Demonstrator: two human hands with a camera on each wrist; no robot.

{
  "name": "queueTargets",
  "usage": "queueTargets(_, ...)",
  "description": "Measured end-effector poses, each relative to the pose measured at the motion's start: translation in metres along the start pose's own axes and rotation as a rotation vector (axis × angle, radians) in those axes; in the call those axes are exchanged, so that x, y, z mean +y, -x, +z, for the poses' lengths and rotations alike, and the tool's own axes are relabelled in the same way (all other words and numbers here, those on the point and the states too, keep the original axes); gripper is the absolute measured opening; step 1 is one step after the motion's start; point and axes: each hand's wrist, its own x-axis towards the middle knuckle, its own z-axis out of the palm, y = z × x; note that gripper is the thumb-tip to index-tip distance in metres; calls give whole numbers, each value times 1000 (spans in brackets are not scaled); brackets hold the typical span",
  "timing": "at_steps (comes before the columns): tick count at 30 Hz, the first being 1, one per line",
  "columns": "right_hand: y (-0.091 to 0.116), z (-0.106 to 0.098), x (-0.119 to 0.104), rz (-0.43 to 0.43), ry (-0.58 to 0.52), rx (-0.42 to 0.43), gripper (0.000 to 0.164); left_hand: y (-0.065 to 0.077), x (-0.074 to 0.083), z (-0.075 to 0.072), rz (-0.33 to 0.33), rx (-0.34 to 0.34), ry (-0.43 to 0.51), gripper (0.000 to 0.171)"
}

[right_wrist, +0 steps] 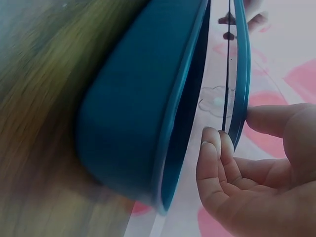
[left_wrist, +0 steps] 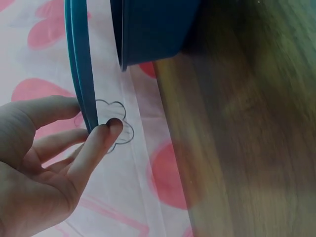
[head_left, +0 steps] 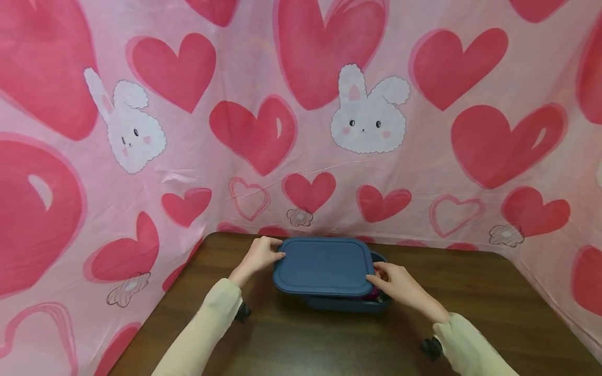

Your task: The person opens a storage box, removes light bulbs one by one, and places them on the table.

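A flat blue lid (head_left: pixel 323 266) with rounded corners is held over a blue box (head_left: pixel 348 304), shifted toward the left of it. My left hand (head_left: pixel 258 258) pinches the lid's left edge; in the left wrist view thumb and fingers lie on either side of the lid rim (left_wrist: pixel 81 64). At the opposite end my right hand (head_left: pixel 398 284) grips the lid's right edge. The right wrist view has a gap between the lid (right_wrist: pixel 242 74) and the box (right_wrist: pixel 133 108). Something dark pink shows inside the box at its right end, mostly hidden by the lid and hand.
The box stands on a brown wooden table (head_left: pixel 282 339), near its far edge. Behind and at both sides hangs a pink cloth (head_left: pixel 254 209) printed with red hearts and white rabbits. A dark strap piece (head_left: pixel 431 348) sits at the right wrist.
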Motion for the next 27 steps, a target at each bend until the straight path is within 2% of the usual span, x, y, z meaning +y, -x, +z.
queueTargets(14,-11,19,-11,-86,-32,-11,20,5,-17,-14,-44,46,-31,37)
queueTargets(19,-15,24,-15,-110,-25,6,18,5,-23,-17,-58,39,-35,37)
queueTargets(24,-18,29,-21,-90,-7,17,21,8,-29,-24,-94,31,-18,37)
queueTargets(27,-18,32,-26,-61,15,32,36,10,-32,-28,-101,26,-10,37)
